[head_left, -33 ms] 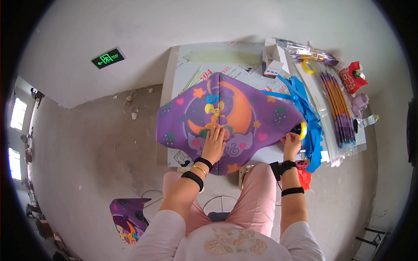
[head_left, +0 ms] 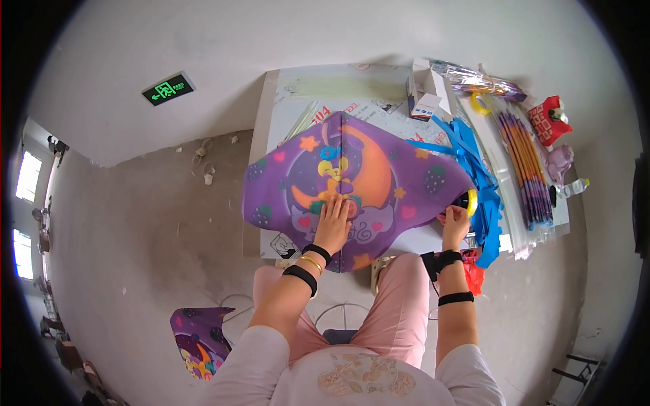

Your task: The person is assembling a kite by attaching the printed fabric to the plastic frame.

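Observation:
A purple kite (head_left: 389, 233), printed with an orange moon and a yellow cartoon animal, lies spread on the table with a dark seam down its middle. My left hand (head_left: 333, 222) rests flat on its lower middle, fingers stretched out over the seam. At the kite's right corner my right hand (head_left: 454, 222) is closed in a pinch; what its fingertips hold is too small to make out. Just beyond those fingers is a yellow-and-black roll (head_left: 470, 202), partly hidden by the kite's corner.
Blue strips (head_left: 484, 196) lie in a heap right of the kite. Further right are bundled purple-and-orange packs (head_left: 523, 169), a clear bottle (head_left: 575, 187) and a red packet (head_left: 550, 120). An opened white box (head_left: 428, 95) stands at the back. Another printed purple piece (head_left: 203, 338) hangs low at the left.

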Demonstrator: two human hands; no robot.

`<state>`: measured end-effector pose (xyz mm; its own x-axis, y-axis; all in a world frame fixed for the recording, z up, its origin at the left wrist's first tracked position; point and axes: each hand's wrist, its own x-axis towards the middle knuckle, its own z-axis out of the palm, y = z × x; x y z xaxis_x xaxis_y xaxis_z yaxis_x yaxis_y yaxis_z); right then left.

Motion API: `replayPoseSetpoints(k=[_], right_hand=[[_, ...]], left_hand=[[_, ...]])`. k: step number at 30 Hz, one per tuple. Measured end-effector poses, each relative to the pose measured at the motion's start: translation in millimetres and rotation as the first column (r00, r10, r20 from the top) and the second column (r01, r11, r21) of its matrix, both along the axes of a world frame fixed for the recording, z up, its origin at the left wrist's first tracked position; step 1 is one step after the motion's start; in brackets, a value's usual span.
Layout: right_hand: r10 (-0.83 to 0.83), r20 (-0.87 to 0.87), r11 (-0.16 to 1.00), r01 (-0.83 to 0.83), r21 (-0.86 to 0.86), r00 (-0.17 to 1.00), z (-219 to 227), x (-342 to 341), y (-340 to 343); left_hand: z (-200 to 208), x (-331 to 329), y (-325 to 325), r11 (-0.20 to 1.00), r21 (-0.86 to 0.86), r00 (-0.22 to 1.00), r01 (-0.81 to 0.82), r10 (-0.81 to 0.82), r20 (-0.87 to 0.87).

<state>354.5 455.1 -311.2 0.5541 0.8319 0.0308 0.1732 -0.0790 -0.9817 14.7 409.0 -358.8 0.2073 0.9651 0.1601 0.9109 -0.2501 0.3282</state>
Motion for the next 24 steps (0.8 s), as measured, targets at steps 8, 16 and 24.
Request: replayPoseSetpoints(k=[8,16,24], right_hand=[[0.183,0.165,0.974,-0.202,0.107,0.969,56.4,-18.9,2.1],[0.906,-0.228,0.268,-0.901,-0.342,0.356,66.6,-171.7,81.5],[0.791,-0.557,-0.013,-0.904,-0.427,0.252,-55.9,-255.6,178.6]], left_hand=[[3.8,25.0,-1.7,0.998,-0.055,0.991,-0.034,0.026,-0.132],[-6.1,19.2,6.0,0.998,-0.013,0.993,-0.062,0.061,-0.104],[-16.0,1.6,24.6,0.987,-0.148,0.992,-0.062,0.045,-0.121]])
